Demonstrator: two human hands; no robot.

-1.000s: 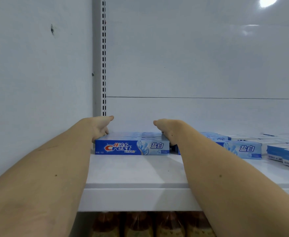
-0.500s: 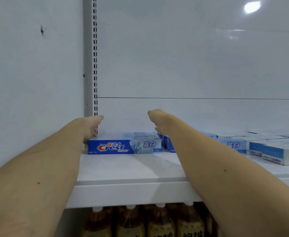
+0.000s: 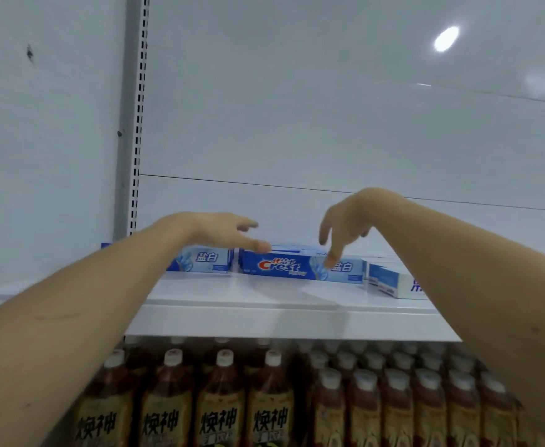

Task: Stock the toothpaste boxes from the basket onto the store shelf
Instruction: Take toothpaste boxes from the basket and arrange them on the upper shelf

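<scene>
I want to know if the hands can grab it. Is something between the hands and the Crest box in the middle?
Nothing visible blocks them. Both the left hand and the right hand hover open just above the Crest box lying on the shelf. Another box sits beside it, not in between.

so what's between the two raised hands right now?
Head view: between the left hand and right hand only the white back panel shows; below the gap lies the blue rectangular Crest toothpaste box on the white shelf.
</scene>
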